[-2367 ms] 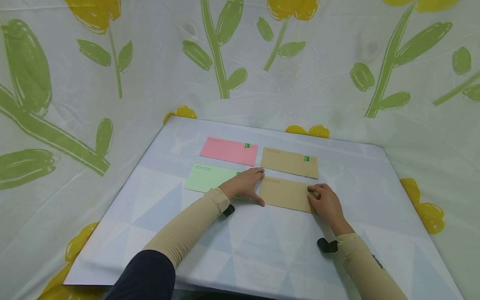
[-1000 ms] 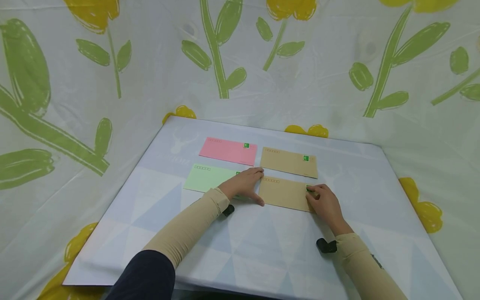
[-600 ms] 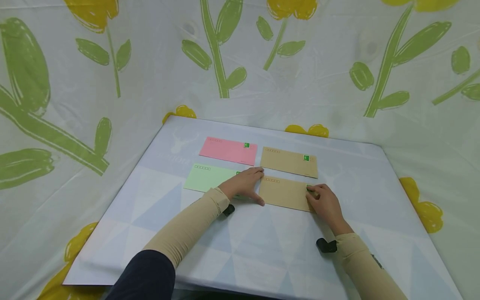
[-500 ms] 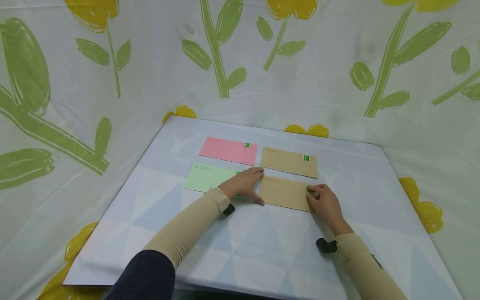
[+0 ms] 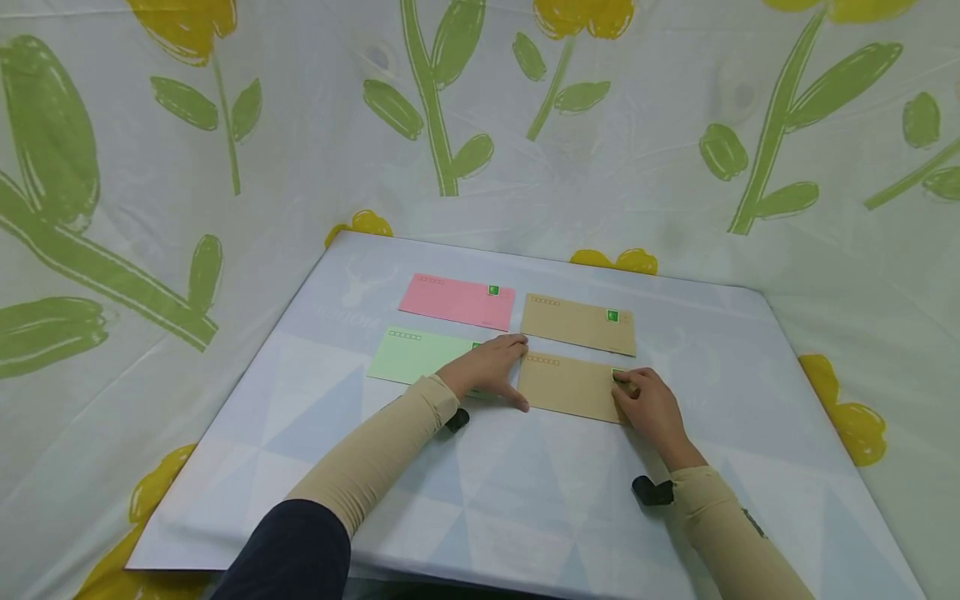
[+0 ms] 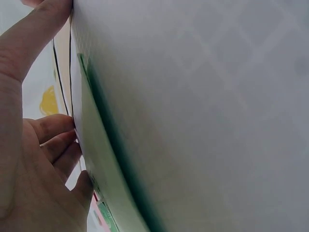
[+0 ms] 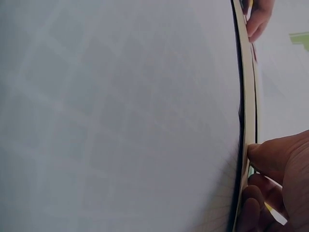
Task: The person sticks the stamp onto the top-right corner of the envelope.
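Observation:
My right hand pinches a small green stamp at the upper right corner of the nearer brown envelope. Its fingertips partly cover the stamp. Seen from the right wrist, the thumb and fingers meet low at the envelope's surface. My left hand lies across the right part of a light green envelope, thumb and fingers spread along the brown envelope's left edge. In the left wrist view, that hand has its fingers extended and grips nothing.
Behind lie a pink envelope and a second brown envelope, each with a green stamp in its upper right corner. All rest flat on a pale patterned tablecloth. A flower-print curtain surrounds the table.
Over the earliest frames the stamp shifts slightly left and more of its green face shows at my right fingertips. Since then both hands and the envelopes stay in place.

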